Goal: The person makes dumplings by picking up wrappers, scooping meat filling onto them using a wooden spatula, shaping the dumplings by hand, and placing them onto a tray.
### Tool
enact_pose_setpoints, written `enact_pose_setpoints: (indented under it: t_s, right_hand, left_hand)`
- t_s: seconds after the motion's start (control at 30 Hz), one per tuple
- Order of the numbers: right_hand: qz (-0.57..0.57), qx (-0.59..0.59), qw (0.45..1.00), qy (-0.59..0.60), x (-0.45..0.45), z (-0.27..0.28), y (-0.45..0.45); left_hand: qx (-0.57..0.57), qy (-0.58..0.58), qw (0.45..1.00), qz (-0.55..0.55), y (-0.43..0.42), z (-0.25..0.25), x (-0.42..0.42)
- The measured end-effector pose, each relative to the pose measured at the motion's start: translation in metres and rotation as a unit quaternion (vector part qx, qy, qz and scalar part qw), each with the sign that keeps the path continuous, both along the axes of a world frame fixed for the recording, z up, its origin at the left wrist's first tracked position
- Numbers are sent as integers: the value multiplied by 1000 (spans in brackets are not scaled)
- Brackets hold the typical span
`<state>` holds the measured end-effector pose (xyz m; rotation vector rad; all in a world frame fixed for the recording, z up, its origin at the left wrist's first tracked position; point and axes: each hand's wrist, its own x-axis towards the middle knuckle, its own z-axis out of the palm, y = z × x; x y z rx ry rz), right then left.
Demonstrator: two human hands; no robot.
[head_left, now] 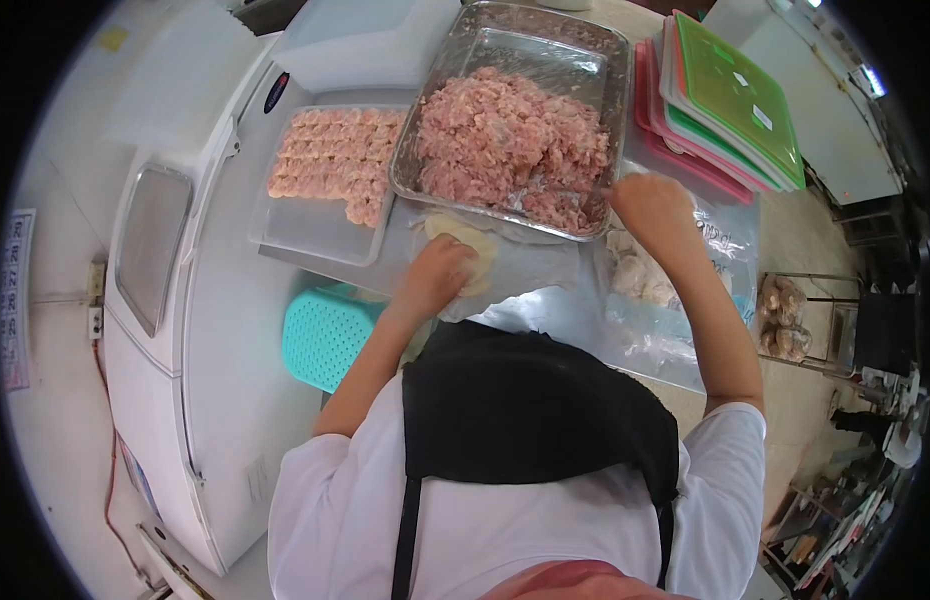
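My left hand is closed, its curled fingers on a round, pale dumpling wrapper above a sheet of plastic. At the lower right corner of a metal tray is my right hand, also closed; what its fingers hold, if anything, is hidden. Pink minced meat is heaped in the tray, under some clear film at the far end. To the left, a translucent plastic container holds rows of filled dumplings, with a bare strip at its near side.
Stacked green, white and pink lids stand at the back right. Clear plastic bags with pale contents lie below my right forearm. A turquoise perforated basket sits left of the table edge, beside a white freezer. Translucent boxes stand behind.
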<state>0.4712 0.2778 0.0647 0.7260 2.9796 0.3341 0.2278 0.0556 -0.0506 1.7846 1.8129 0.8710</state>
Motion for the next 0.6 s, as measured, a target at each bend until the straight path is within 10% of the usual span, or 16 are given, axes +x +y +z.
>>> enact_pose_setpoints:
  t_s: [0.33,0.6]
  right_hand:
    - [42,-6,999,28,4,-15,3]
    - [-67,-309,938,146,-11,-53,-20]
  left_hand:
    - [16,-9,999,50,4,-26,-3]
    - [29,78,996,26,13,-6,-3]
